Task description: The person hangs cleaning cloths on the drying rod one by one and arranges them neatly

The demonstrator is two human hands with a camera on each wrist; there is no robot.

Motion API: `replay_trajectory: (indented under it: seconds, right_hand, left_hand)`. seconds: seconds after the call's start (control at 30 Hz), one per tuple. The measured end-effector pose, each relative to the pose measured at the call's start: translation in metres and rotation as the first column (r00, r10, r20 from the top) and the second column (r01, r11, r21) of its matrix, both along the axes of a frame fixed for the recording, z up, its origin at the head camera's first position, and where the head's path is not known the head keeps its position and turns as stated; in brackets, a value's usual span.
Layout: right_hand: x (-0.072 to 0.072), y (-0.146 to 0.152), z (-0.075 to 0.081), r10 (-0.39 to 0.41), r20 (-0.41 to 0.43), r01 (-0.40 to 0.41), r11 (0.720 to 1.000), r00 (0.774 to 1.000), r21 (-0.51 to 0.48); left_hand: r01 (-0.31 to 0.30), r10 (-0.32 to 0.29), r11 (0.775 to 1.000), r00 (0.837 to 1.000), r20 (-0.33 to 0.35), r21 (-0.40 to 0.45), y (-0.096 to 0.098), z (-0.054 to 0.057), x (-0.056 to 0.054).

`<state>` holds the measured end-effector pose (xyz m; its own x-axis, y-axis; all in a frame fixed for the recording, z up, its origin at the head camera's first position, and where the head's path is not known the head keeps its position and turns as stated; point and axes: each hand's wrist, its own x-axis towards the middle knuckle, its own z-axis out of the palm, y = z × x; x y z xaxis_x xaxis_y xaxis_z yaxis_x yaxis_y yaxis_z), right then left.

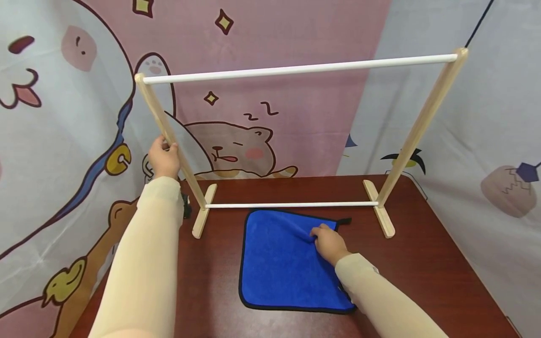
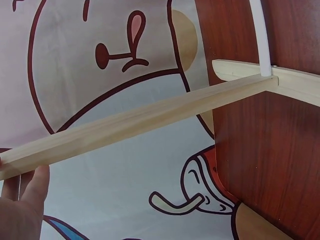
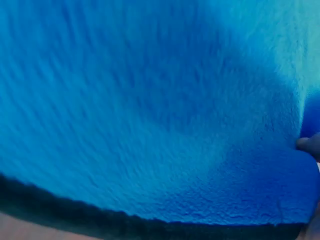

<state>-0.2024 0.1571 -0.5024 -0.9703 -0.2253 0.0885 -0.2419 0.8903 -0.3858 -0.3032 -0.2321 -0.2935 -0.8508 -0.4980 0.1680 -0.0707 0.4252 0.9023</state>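
A wooden rack (image 1: 422,126) with white rods stands on the table. My left hand (image 1: 164,158) grips its left wooden post (image 1: 154,105) partway up; the left wrist view shows thumb and fingers around the post (image 2: 135,122). On the table in front of the rack lies a blue towel (image 1: 279,267) with black edging and a small black loop at its far right corner. My right hand (image 1: 330,244) pinches the towel near that corner, raising a fold. In the right wrist view the plush towel (image 3: 150,125) fills most of the picture, with fingertips at the right edge.
The rack's upper rod (image 1: 296,69) spans between the two posts, and a lower rod (image 1: 291,205) runs close over the dark red table (image 1: 431,277). Wooden feet (image 1: 379,209) support each side. A cartoon-printed cloth (image 1: 270,42) hangs behind and around the table.
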Motion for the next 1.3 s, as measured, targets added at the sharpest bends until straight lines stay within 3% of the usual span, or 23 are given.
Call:
replay_trajectory:
  seconds: [0.27,0.47,0.63,0.9,1.3]
  right_hand:
    - [-0.001,-0.006,0.014,-0.034,-0.132,0.015,0.99,0.991,-0.138]
    - [-0.004,-0.008,0.028,-0.031,-0.211,-0.003,0.987,0.977,-0.159]
    - [-0.006,-0.01,0.048,-0.018,-0.297,-0.037,0.983,0.955,-0.178]
    - [-0.012,-0.007,0.079,-0.035,-0.318,-0.041,0.972,0.947,-0.23]
    - [-0.019,-0.002,0.127,-0.011,-0.441,-0.14,0.94,0.897,-0.31]
  left_hand:
    - [-0.017,0.017,0.999,1.0,0.0,-0.038,-0.002,-0.001,-0.002]
    - [-0.006,0.007,0.999,1.0,0.011,-0.048,-0.002,0.0,-0.001]
    - [-0.001,0.002,0.999,1.0,0.028,-0.038,-0.002,0.0,0.0]
    - [0.004,-0.003,0.998,1.0,0.021,-0.058,-0.002,0.001,0.002]
    - [0.009,-0.008,0.999,1.0,0.028,-0.041,-0.001,0.001,0.002]
